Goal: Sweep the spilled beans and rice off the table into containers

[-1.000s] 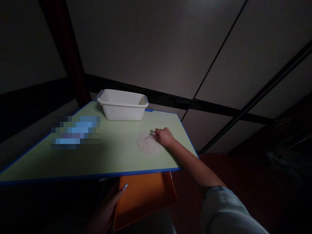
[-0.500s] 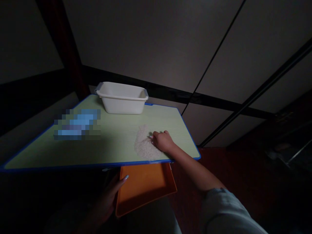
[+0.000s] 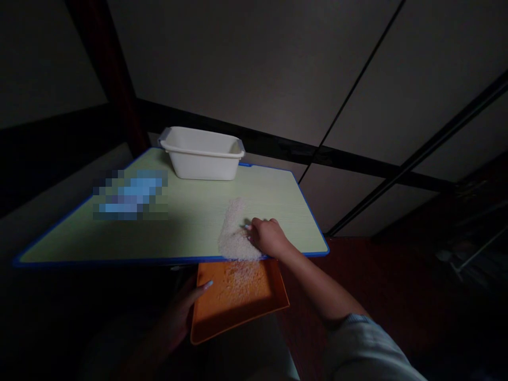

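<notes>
A: Right hand [image 3: 270, 238] first. Grip?

B: Fingers curled and pressed together, knuckles up, flat on the bench [image 3: 178, 222], pushing against the rice pile [image 3: 235, 233]. Not pinching anything.

A: Change from a second ago?

B: Rice was a round heap well in from the bench's near edge. Now it's dragged into a long streak that reaches that edge, and grains are spilling over it. The hand has come toward the edge with it.

A: Where do they land?

B: In the orange tray [image 3: 238, 299], just below the bench's near edge, under the streak. It was bare before; now a scatter of grains sits in its upper part.

A: Left hand [image 3: 180, 317]?

B: Grips the tray's left rim, thumb on top, the other fingers hidden underneath. Tray tilted, held in the air below the bench edge.

A: So the sweep is working?

B: Looks that way. Only part is over; most rice is on the bench.

A: Other stuff?

B: White tub [image 3: 202, 153] at the bench's far edge, well apart from the rice. Blurred blue patch to its left, can't tell what.
</notes>
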`<control>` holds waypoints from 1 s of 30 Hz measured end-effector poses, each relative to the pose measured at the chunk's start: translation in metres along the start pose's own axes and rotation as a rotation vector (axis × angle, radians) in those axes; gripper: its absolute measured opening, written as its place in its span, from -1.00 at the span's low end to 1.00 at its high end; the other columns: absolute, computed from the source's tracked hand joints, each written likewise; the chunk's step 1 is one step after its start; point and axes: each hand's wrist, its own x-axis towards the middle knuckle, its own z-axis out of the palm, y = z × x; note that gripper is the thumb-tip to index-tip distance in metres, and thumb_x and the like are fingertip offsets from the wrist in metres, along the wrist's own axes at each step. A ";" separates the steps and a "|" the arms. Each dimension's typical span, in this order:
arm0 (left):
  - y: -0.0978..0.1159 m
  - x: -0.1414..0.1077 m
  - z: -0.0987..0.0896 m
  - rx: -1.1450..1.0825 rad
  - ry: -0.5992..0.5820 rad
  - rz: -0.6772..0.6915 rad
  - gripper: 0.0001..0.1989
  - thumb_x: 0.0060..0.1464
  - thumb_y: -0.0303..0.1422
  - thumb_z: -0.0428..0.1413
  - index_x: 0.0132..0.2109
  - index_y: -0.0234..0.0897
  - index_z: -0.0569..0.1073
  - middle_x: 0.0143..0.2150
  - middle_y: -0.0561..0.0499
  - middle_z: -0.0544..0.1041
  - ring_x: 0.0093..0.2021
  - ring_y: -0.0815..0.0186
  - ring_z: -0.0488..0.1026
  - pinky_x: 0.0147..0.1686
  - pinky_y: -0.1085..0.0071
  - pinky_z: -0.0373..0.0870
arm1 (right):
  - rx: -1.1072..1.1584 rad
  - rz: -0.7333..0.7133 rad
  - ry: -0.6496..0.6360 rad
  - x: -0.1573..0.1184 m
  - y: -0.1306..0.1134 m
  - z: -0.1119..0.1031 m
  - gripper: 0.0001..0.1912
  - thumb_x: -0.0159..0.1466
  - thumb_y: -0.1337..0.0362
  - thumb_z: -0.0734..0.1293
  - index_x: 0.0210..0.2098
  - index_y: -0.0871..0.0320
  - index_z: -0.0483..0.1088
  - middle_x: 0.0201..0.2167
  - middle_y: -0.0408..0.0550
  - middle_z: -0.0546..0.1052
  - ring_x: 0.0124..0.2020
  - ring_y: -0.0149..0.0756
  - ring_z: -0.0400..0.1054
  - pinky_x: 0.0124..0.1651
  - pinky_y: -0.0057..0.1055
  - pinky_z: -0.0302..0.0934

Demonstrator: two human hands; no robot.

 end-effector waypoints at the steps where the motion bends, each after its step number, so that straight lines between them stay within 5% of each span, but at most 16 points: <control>1: 0.000 0.000 0.000 -0.005 -0.007 0.000 -0.36 0.02 -0.40 0.27 0.26 -0.24 0.35 0.09 -0.13 0.62 0.10 0.02 0.55 0.07 0.20 0.52 | 0.004 0.001 0.003 -0.002 -0.001 0.000 -0.72 0.42 0.16 0.22 -0.03 0.18 0.44 -0.19 0.06 0.66 -0.15 -0.16 0.54 -0.07 -0.32 0.15; 17: 0.005 -0.005 0.003 -0.048 -0.027 -0.009 -0.29 0.04 -0.41 0.24 0.33 -0.30 0.25 0.07 -0.17 0.63 0.13 -0.01 0.53 0.18 0.12 0.44 | -0.220 -0.164 0.069 -0.024 -0.009 -0.019 -0.64 0.50 0.14 0.09 -0.11 0.22 0.43 -0.26 0.16 0.63 -0.17 -0.14 0.49 -0.04 -0.25 0.01; 24: 0.003 -0.004 -0.002 -0.034 -0.076 -0.003 -0.17 -0.06 -0.28 0.34 0.34 -0.29 0.25 0.02 -0.12 0.66 0.16 -0.05 0.50 0.20 0.10 0.40 | -0.209 0.165 0.089 -0.002 0.045 -0.034 -0.68 0.49 0.22 0.09 -0.08 0.19 0.43 -0.24 0.14 0.65 -0.20 -0.15 0.53 -0.12 -0.31 0.05; 30: 0.002 -0.005 -0.004 -0.008 -0.089 0.006 -0.03 -0.08 -0.19 0.36 0.42 -0.25 0.16 -0.10 -0.09 0.69 0.07 -0.05 0.56 0.22 0.10 0.37 | -0.195 0.418 0.064 0.009 0.094 -0.026 -0.63 0.49 0.19 0.07 -0.02 0.17 0.44 -0.10 0.18 0.63 -0.11 -0.12 0.53 -0.24 -0.36 0.08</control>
